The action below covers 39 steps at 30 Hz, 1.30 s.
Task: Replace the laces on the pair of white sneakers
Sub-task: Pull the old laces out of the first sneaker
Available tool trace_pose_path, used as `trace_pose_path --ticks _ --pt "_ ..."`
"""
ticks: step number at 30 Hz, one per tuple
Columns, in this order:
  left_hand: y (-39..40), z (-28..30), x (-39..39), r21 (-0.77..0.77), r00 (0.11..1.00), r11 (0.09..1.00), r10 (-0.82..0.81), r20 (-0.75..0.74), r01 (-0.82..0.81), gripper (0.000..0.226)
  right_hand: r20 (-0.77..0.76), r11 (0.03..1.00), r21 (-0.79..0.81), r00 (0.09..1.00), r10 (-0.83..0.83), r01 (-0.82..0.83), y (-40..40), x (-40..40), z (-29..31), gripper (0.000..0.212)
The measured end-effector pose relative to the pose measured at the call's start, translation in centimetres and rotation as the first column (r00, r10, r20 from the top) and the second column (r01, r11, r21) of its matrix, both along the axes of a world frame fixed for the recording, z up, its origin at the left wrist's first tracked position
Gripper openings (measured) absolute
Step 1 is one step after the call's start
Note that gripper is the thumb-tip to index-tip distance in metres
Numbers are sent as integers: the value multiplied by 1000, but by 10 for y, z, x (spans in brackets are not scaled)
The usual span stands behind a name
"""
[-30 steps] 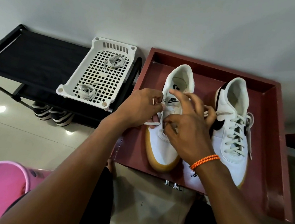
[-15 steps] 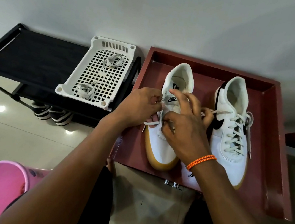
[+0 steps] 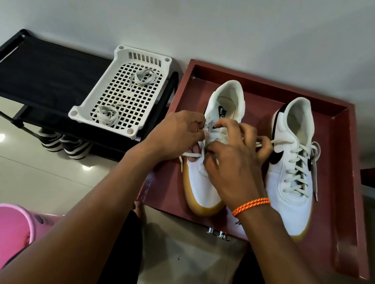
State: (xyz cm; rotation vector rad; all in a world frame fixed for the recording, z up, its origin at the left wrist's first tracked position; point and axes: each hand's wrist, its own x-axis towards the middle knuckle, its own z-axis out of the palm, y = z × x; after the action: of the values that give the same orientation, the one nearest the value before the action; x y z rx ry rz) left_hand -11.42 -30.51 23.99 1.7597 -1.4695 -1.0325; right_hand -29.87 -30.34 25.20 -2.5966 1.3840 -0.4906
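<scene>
My left hand (image 3: 177, 136) and right hand (image 3: 231, 161) curl over the left sneaker (image 3: 202, 186), each pinching its lace (image 3: 191, 154). The sneaker lies lengthwise, toe toward me, heel toward the wall.

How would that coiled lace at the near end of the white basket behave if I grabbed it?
The coiled lace looks thin and flat, so probably floppy and very light. Its loops lie loose, so it would likely uncoil and dangle. Resting on the white basket grid, an end might snag a hole.
</scene>
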Motion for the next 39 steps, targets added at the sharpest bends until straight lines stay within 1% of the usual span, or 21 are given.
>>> trace_pose_path --ticks 2,4,8,10,12,15,18,20,22,24,26,27,29,31,33,36,39 --pt "0 1 0 -8 1000 1000 -10 6 10 38 -22 1000 4 1000 8 -7 -2 -1 -1 12" --pt "0 2 -1 -11 1000 1000 -4 23 4 39 -2 1000 9 1000 11 -11 -7 -6 4 16" --pt "0 0 -1 1 1000 1000 4 12 -4 26 81 999 -3 995 -51 52 -17 -17 16 10" --pt "-1 0 -1 3 1000 1000 4 10 -4 29 104 997 -7 992 -70 71 -18 -19 18 8" --pt "0 1 -1 4 1000 1000 3 6 -3 34 111 999 33 993 -40 36 -17 -17 15 6" --pt "1 3 -2 2 1000 1000 6 3 -6 41 44 996 78 998 35 -38 -10 -10 5 7" --pt "2 4 -2 -12 1000 1000 4 14 -4 37 29 995 64 997 72 -74 -8 -7 2 11" --pt "2 3 -1 -25 1000 1000 12 29 -11 26 63 997 48 996 60 -63 -12 -11 6 12" --pt "1 2 -1 -23 999 1000 21 41 -20 21 127 999 37 992 1 -5 -17 -17 13 11" --pt "1 2 -2 -18 999 1000 21 37 -21 20 200 997 31 977 -71 67 -23 -24 18 9" --pt "2 3 -2 -16 999 1000 22 43 -22 22 243 997 51 967 -71 61 -26 -27 19 7" --pt "2 4 -2 -15 999 1000 21 45 -20 22 241 997 72 970 -41 25 -26 -26 18 7" --pt "2 4 -2 -14 999 1000 16 49 -16 19 184 994 101 982 32 -51 -20 -21 13 14" --pt "2 5 -3 -15 999 1000 12 49 -12 18 90 990 111 993 78 -88 -13 -14 6 13" --pt "2 6 -3 -20 998 1000 10 56 -9 21 44 991 90 994 100 -104 -10 -10 2 12" --pt "3 7 -3 -14 999 1000 15 50 -15 21 100 997 47 993 61 -66 -13 -13 8 11" --pt "4 8 -3 -5 998 1000 28 52 -28 20 202 997 27 977 -73 69 -21 -21 17 6"
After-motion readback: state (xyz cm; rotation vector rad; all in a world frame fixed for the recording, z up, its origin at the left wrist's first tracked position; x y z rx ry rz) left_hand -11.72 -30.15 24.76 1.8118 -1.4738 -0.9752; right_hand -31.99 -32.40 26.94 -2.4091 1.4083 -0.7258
